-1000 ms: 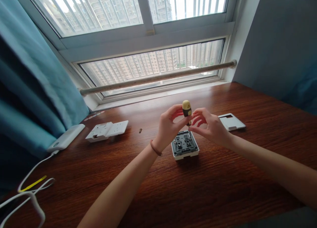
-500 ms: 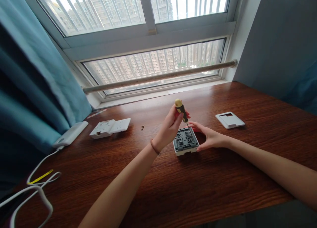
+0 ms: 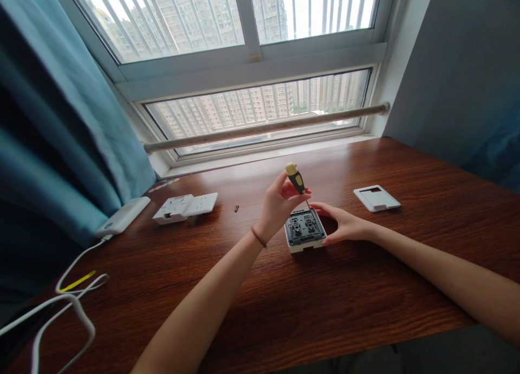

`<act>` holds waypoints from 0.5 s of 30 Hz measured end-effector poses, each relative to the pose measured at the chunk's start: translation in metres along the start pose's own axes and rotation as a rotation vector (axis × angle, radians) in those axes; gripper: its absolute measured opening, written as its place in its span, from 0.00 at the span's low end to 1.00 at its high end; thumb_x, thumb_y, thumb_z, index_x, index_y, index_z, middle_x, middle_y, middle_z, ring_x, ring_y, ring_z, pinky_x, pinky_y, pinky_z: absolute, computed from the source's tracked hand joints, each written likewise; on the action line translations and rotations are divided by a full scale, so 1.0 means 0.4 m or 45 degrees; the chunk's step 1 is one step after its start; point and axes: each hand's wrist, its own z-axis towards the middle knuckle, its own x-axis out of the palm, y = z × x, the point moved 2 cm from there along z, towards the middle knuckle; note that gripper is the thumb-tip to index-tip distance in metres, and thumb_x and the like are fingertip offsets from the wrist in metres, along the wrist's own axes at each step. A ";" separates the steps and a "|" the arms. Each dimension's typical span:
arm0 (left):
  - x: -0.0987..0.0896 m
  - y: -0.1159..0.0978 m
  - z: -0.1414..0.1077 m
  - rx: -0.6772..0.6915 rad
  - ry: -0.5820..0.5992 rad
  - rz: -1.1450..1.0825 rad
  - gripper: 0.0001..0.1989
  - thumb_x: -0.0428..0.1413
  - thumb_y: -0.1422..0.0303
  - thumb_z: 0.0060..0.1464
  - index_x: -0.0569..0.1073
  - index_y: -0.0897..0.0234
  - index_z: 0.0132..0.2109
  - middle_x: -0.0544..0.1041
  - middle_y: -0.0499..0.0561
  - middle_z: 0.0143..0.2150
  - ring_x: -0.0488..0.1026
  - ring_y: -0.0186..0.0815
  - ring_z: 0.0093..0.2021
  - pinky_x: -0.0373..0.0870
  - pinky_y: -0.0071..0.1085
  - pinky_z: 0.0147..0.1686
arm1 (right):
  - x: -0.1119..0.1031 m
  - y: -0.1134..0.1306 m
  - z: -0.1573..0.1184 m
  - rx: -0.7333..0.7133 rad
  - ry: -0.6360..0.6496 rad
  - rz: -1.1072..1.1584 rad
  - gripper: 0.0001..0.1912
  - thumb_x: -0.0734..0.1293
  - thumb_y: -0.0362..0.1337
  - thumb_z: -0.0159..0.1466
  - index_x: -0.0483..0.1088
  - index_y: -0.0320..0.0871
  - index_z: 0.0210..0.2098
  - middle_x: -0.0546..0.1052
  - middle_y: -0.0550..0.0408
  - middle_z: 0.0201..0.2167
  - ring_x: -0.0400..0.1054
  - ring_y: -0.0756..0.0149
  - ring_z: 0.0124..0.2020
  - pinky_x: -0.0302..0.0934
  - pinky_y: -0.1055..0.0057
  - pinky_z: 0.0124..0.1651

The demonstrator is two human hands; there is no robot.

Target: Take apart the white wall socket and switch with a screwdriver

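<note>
My left hand (image 3: pixel 280 201) is closed around a screwdriver (image 3: pixel 296 178) with a yellow and black handle. Its thin shaft slants down to the far right part of a wall switch (image 3: pixel 305 230), a square dark-grey mechanism in a white box that lies flat on the table. Whether the tip sits in a screw is too small to tell. With thumb and fingers on its right side, my right hand (image 3: pixel 343 225) grips the box. To the right lies a white square cover frame (image 3: pixel 376 205) with a cut-out.
Left of the hands are a small dark screw-like piece (image 3: pixel 236 208) and white socket parts (image 3: pixel 184 207). A white power strip (image 3: pixel 124 216) with a looped cable (image 3: pixel 87 320) lies by the blue curtain (image 3: pixel 77 103). The wooden table (image 3: pixel 325 303) ends below a window.
The fingers of my left hand have shifted on the screwdriver handle, with the thumb now lower. The whole view has moved slightly; the wall switch stays in my right hand.
</note>
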 end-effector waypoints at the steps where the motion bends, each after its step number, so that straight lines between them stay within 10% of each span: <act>1: -0.002 0.001 0.001 0.005 0.030 -0.007 0.29 0.61 0.72 0.44 0.61 0.64 0.53 0.75 0.51 0.35 0.74 0.36 0.37 0.71 0.35 0.41 | 0.000 0.001 0.000 0.005 0.001 -0.004 0.50 0.76 0.39 0.45 0.48 0.46 0.61 0.57 0.45 0.60 0.53 0.52 0.59 0.48 0.54 0.61; 8: 0.001 -0.022 -0.004 0.053 0.322 -0.014 0.20 0.53 0.74 0.51 0.57 0.63 0.50 0.71 0.51 0.37 0.71 0.33 0.39 0.68 0.33 0.42 | 0.003 0.014 0.000 0.002 0.013 -0.021 0.49 0.76 0.38 0.45 0.48 0.44 0.61 0.59 0.45 0.59 0.54 0.53 0.58 0.49 0.55 0.61; 15: 0.038 -0.019 -0.014 0.030 0.185 -0.057 0.20 0.54 0.73 0.51 0.56 0.61 0.49 0.64 0.45 0.31 0.65 0.27 0.30 0.65 0.27 0.33 | 0.001 0.008 0.004 -0.033 0.018 -0.046 0.47 0.76 0.37 0.46 0.50 0.44 0.60 0.59 0.45 0.58 0.53 0.54 0.59 0.49 0.56 0.61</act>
